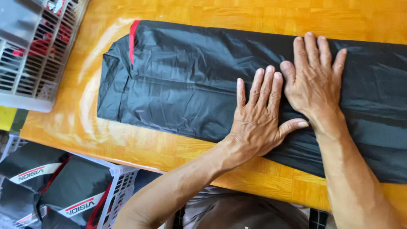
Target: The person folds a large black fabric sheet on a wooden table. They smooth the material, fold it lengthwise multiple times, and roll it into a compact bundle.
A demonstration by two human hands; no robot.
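Left hand: my left hand (256,121) lies flat, palm down, fingers spread and straight, gripping nothing; it presses on the near half of the garment.
Right hand: my right hand (316,78) lies likewise flat and open, fingers together, pressing the far half; its thumb side sits just beside my left fingertips.
Work item: a black, thin, slightly shiny folded fabric garment with a red edge strip (182,80) lies lengthwise across the orange wooden table (169,148), running out of view on the right. The red strip shows at its upper left corner.
Condition of item: the left end is folded square; a long crease runs along the middle; fine wrinkles show near both hands.
Step in hand: by my judgement, smoothing and flattening the folded length, with both palms bearing down at mid-length.
Next move calls for: even palm pressure kept level, so that the slippery fabric does not slide on the table or bunch at the crease.
Surroundings: a grey plastic lattice basket (38,51) stands on the table's far left corner; a white plastic crate (121,186) with packed black bundles bearing white bands (80,191) stands below the near edge.
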